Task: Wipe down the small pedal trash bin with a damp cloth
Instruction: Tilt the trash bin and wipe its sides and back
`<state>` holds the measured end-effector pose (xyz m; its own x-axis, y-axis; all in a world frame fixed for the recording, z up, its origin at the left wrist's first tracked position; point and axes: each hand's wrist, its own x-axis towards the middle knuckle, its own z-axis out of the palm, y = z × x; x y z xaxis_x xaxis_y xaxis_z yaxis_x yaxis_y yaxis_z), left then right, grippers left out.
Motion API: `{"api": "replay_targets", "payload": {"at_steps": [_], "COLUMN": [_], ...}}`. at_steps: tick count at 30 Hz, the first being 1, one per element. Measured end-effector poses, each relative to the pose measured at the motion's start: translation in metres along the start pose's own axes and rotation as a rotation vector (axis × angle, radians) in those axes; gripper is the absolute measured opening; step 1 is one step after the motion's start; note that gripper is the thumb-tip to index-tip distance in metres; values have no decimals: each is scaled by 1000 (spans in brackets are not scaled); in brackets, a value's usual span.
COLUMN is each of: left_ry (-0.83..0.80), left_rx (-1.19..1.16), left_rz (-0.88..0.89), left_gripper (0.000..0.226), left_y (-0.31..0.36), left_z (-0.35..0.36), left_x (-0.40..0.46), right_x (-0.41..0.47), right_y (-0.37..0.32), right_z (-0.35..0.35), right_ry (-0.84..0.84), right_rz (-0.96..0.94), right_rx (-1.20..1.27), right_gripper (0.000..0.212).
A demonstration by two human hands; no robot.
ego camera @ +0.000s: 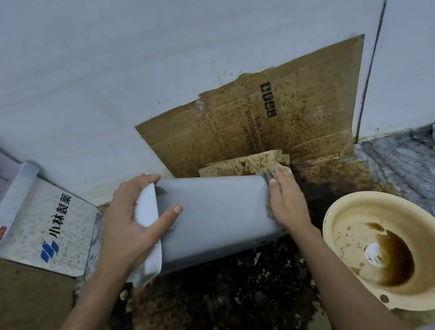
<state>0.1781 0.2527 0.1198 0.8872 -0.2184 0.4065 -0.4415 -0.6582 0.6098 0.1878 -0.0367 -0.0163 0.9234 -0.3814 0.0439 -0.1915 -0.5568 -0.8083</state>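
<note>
The small grey trash bin is tipped on its side above the floor, its base pointing away toward the wall. My left hand grips its near rim, thumb across the side and fingers curled over the white lid edge. My right hand lies flat against the bin's far base, pressing a grey cloth onto it. Only the cloth's frayed edges show around my fingers and under my palm.
A stained cardboard sheet leans on the grey wall behind the bin. A dirty cream basin holding brown liquid sits at the right. The floor below is covered in dark grime. A white printed box lies at the left.
</note>
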Motion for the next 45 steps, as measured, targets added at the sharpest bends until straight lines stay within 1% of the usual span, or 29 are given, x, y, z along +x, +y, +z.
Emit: {"api": "replay_targets", "payload": {"at_steps": [2, 4, 6, 7, 9, 11, 14, 16, 20, 22, 24, 26, 28, 30, 32, 34, 36, 38, 41, 43, 45], "left_ry": [7, 19, 24, 19, 8, 4, 9, 18, 24, 14, 8, 5, 3, 4, -10, -27, -28, -13, -32, -39, -55], "left_rx": [16, 16, 16, 18, 22, 23, 27, 26, 37, 38, 26, 18, -3, -34, -46, -58, -69, -70, -62, -72, -66], "left_rz": [-14, -27, -39, -41, -45, -49, -35, -40, -55, -63, -63, -61, -74, -84, -76, -67, -68, -80, -93, -104, -89], "left_gripper": [53, 52, 53, 54, 57, 59, 57, 57, 59, 59, 60, 62, 66, 71, 72, 71, 73, 77, 84, 89, 88], "left_y": [1, 1, -1, -2, -5, -8, -9, -9, -8, -7, -4, -2, -1, -1, -1, 2, 4, 6, 7, 7, 6], "left_z": [1, 1, -2, -3, -7, -9, -10, -10, -9, -7, -5, -4, -5, -7, -9, -7, -4, -1, 1, 1, 2], "left_x": [1, 4, 6, 7, 6, 3, 1, 2, 5, 6, 6, 6, 5, 2, -1, -2, -1, 3, 7, 7, 5], "right_x": [-2, -21, -52, -66, -83, -78, -43, -18, -12, -33, -61, -87, -105, -107, -96, -77, -61, -58, -77, -96, -110], "right_y": [-21, -41, -47, -43, -26, -6, 11, 5, -40, -64, -80, -83, -72, -57, -45, -44, -53, -68, -91, -96, -89], "right_z": [9, 19, 26, 29, 30, 24, 11, 6, 24, 35, 42, 44, 42, 35, 29, 24, 23, 25, 32, 37, 37], "right_ry": [-34, -67, -68, -51, 0, 48, 62, 50, -45, -68, -53, -40, -34, -10, 26, 49, 48, 39, 37, 42, 36], "right_rz": [-83, -196, -302, -326, -283, -171, -48, -27, -119, -186, -281, -374, -422, -392, -294, -201, -157, -181, -308, -377, -416], "right_rx": [-38, -4, 32, 40, 43, 35, 24, 41, -61, -30, 28, 79, 120, 133, 136, 139, 124, 120, 159, 211, 248], "right_gripper": [49, 52, 53, 52, 51, 53, 52, 48, 50, 52, 52, 50, 48, 46, 45, 44, 42, 41, 39, 39, 40]}}
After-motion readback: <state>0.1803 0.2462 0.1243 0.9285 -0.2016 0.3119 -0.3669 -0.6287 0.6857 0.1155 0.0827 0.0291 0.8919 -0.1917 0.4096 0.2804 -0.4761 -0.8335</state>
